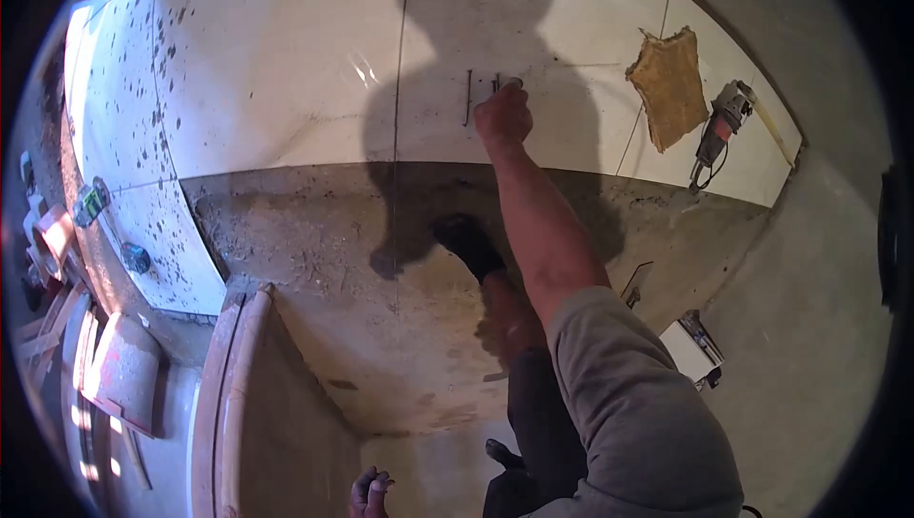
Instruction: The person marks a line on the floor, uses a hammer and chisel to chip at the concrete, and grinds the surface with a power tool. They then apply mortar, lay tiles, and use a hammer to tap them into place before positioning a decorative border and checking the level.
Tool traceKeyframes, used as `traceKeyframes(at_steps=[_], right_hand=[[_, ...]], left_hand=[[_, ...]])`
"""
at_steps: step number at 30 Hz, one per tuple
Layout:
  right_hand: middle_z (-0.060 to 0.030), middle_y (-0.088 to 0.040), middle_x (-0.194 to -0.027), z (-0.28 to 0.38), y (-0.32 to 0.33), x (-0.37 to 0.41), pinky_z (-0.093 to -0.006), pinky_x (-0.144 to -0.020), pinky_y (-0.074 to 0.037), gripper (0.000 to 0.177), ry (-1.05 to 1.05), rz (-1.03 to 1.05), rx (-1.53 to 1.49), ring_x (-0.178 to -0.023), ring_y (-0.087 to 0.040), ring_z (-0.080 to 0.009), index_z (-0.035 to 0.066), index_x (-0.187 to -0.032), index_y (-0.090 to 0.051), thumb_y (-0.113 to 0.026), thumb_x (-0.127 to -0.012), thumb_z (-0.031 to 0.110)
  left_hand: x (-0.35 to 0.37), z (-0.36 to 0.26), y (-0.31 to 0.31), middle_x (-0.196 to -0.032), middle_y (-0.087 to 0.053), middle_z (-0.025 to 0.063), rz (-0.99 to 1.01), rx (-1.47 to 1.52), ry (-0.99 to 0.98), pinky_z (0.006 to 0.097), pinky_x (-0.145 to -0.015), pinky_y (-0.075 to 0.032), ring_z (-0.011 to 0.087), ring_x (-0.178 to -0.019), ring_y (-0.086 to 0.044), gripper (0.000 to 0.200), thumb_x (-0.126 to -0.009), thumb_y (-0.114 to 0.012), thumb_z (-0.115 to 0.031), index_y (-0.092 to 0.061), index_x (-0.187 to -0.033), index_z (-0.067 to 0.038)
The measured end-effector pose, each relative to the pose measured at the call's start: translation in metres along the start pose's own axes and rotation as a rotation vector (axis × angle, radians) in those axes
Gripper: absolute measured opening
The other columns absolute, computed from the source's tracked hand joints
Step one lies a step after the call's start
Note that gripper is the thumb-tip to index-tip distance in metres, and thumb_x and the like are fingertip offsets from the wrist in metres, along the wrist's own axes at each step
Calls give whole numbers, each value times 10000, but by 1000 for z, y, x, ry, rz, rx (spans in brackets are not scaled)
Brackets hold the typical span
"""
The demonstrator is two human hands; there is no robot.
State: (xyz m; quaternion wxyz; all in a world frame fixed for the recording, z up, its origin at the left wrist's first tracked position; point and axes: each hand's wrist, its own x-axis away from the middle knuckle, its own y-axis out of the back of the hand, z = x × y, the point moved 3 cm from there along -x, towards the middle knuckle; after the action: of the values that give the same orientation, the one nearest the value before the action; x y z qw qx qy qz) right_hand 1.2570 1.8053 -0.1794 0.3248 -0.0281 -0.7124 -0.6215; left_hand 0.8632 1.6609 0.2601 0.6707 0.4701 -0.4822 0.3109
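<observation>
My right hand (505, 116) is at the end of my outstretched arm, over the white tiles (314, 89). Its fingers are closed round something at the upper end of a short dark mark or nail (495, 83); the thing itself is mostly hidden. Just left of it, a long thin dark nail-like piece (468, 97) lies on the tile. My left hand (370, 493) is low in the view near my legs, fingers partly curled and cut off by the frame edge; whether it holds anything is not visible.
A torn brown board (670, 88) and an angle grinder (721, 133) lie on the tiles to the right. At left are green tools (90, 203), a bucket (124, 372) and a wooden-edged panel (238, 394). A tile cutter or similar tool (693, 348) sits right of my arm.
</observation>
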Motion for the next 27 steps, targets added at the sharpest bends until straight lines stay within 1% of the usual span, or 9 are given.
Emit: traceKeyframes(at_steps=[7,10,16,17,18,20,21,24,27], right_hand=[[-198,-595,-946,-24,7,2,-404,-791,-500,281,-72,152,-142,-905,-612,-332,6,-960,-516,-586,-737,162],[-219,-615,-915,-57,17,27,-425,-801,-485,272,79,157,-208,-902,-604,-362,-6,-914,-563,-562,-732,196],[-216,-626,-857,-105,80,168,-443,-745,-485,269,-77,512,-546,-830,-614,-372,32,-930,-578,-562,-750,232],[-225,-620,-851,-110,95,196,-450,-739,-480,272,146,462,-534,-827,-608,-381,15,-914,-572,-562,-732,217],[-235,-617,-848,-107,124,225,-452,-736,-477,294,56,733,-641,-806,-609,-381,0,-913,-572,-567,-713,215],[-243,-622,-790,-104,141,291,-457,-698,-479,294,223,570,-788,-765,-618,-380,-5,-898,-613,-558,-679,183],[-243,-622,-769,-103,130,322,-460,-706,-474,277,157,813,-867,-771,-619,-377,-4,-868,-625,-560,-664,172],[-195,-634,-833,-93,235,392,-394,-730,-476,360,334,684,-981,-807,-628,-306,12,-952,-614,-605,-630,172],[-221,-619,-837,-106,313,453,-444,-724,-472,255,379,469,-1010,-815,-605,-361,9,-909,-606,-549,-684,114]], left_hand=[[3,-22,0,-1057,-596,119,20,-129,-53,316,-850,-438,183,-945,-565,403,-911,-514,-263,-506,-1189,28],[12,-26,3,-1063,-593,123,16,-172,-117,318,-846,-442,192,-945,-569,411,-905,-526,-278,-510,-1189,19],[4,-21,13,-1099,-582,128,84,-346,-330,350,-853,-452,234,-980,-573,414,-903,-526,-316,-521,-1187,-15],[14,-31,3,-1122,-572,132,82,-291,-320,366,-853,-453,248,-994,-571,433,-905,-518,-332,-499,-1213,-29],[23,-39,-6,-1144,-563,136,78,-238,-309,382,-853,-454,262,-1009,-570,452,-908,-510,-348,-476,-1240,-43],[46,-52,-21,-1182,-539,140,159,-202,-383,394,-849,-454,272,-1038,-555,482,-910,-495,-375,-444,-1269,-58],[56,-57,-28,-1220,-514,145,221,-147,-410,406,-845,-454,283,-1067,-541,513,-912,-479,-402,-412,-1299,-72],[42,-58,-32,-1288,-461,142,440,9,-278,417,-843,-452,281,-1122,-502,559,-910,-450,-452,-371,-1330,-90],[114,-61,-64,-1228,-482,112,609,-201,-537,369,-778,-478,254,-1058,-515,545,-913,-436,-460,-390,-1324,-105]])
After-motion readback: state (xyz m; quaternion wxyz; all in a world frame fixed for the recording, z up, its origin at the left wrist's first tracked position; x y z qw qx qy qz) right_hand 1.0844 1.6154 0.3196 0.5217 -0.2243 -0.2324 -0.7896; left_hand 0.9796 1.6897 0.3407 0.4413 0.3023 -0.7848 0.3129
